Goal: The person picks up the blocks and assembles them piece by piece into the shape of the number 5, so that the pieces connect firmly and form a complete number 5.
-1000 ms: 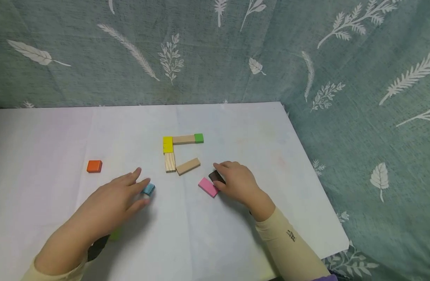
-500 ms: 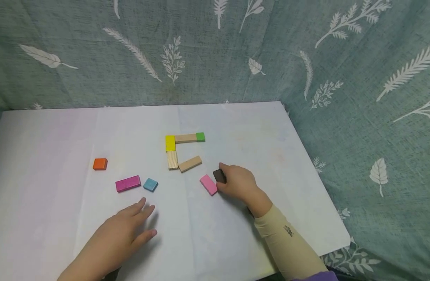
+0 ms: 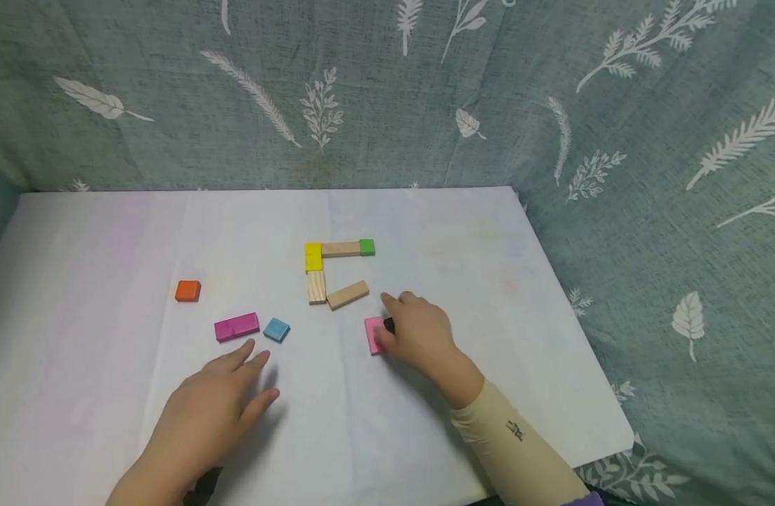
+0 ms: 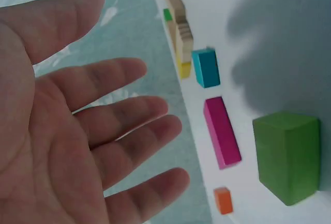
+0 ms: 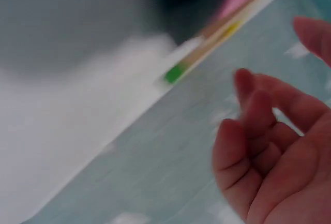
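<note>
My left hand (image 3: 213,407) hovers over the table with its fingers spread, holding nothing. Near its fingertips lie a magenta block (image 3: 237,327) and a small blue block (image 3: 276,329). A green block (image 4: 287,157), hidden in the head view, shows in the left wrist view. My right hand (image 3: 421,334) is beside a pink block (image 3: 372,336) and a black block (image 3: 389,325), partly covering both. In the blurred right wrist view its fingers are loosely bent with nothing between them, apart from the black block (image 5: 194,1). Whether the thumb touches the pink block is unclear.
A joined row holds a yellow block (image 3: 313,257), a plain wooden block (image 3: 341,249), a small green block (image 3: 367,247) and a striped wooden block (image 3: 316,287). Another wooden block (image 3: 348,295) slants beside it. An orange block (image 3: 187,291) lies left on the white table (image 3: 457,232).
My left hand has drawn back from the blue block, uncovering the magenta one. By my right hand, the pink block has turned more upright in view, and the black block is more covered.
</note>
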`<state>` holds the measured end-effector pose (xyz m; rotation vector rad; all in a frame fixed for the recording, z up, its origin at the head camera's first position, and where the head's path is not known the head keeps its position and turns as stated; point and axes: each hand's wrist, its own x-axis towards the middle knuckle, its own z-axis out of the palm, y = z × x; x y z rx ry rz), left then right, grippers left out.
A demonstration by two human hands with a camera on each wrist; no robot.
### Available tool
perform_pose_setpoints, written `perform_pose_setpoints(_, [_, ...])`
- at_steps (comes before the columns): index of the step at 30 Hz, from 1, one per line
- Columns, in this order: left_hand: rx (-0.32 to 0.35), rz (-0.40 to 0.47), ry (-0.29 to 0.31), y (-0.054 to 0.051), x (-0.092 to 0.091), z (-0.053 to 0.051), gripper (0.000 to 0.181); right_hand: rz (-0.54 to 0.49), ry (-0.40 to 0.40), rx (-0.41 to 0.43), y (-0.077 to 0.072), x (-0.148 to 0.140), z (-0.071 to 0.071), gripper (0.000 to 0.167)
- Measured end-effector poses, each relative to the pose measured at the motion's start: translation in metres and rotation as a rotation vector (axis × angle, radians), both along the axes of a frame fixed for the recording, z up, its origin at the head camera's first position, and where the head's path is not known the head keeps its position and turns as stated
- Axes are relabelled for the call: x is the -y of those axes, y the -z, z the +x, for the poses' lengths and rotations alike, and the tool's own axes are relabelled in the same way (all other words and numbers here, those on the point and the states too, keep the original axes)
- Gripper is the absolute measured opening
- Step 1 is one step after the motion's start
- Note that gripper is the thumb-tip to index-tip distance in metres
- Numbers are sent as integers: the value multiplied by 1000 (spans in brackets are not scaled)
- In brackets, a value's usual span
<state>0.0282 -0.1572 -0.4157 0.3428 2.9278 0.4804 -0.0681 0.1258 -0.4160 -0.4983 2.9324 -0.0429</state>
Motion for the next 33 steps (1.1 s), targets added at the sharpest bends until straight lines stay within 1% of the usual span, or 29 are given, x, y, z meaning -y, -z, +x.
perform_pose_setpoints(1, [3, 6, -14, 1, 4, 0, 64, 19, -39, -21, -3, 14, 0, 56])
perform_pose_setpoints(4, [10, 19, -51, 10, 14, 4, 67, 88, -181, -8, -8, 64, -2, 60])
perform_pose_setpoints(5, [0, 26, -62, 15, 18, 5, 71, 124, -220, 12, -6, 81, -3, 62])
perform_pose_setpoints(7, [-16, 47, -103, 24, 26, 9, 84, 183, -266, 26, 1, 108, -5, 68])
perform_pose_setpoints(9, [-45, 71, -159, 35, 36, 12, 98, 242, -259, 14, 10, 127, -6, 75])
perform_pose_setpoints(11, [-51, 84, -231, 43, 47, 15, 114, 308, -217, -24, 21, 137, -5, 82])
perform_pose_setpoints(14, [-16, 67, -337, 50, 62, 16, 126, 380, -115, -79, 36, 144, 0, 91])
perform_pose_setpoints(16, [24, 49, -377, 52, 70, 16, 131, 413, -70, -107, 44, 148, 6, 92])
perform_pose_setpoints(18, [46, 46, -391, 53, 76, 17, 131, 428, -53, -122, 49, 153, 11, 89])
perform_pose_setpoints(19, [51, 48, -393, 53, 78, 17, 131, 445, -67, -132, 51, 156, 14, 85])
perform_pose_setpoints(21, [32, 67, -380, 53, 81, 20, 127, 472, -97, -148, 52, 161, 17, 78])
perform_pose_setpoints(24, [-7, 93, -362, 52, 83, 23, 123, 510, -129, -157, 52, 167, 22, 73])
perform_pose_setpoints(27, [-11, 98, -363, 53, 83, 23, 123, 520, -127, -163, 52, 171, 25, 73])
perform_pose_setpoints(30, [18, 83, -373, 56, 82, 22, 126, 516, -135, -155, 51, 171, 28, 70])
perform_pose_setpoints(33, [75, 66, -359, 62, 83, 20, 128, 505, -177, -122, 49, 168, 34, 62])
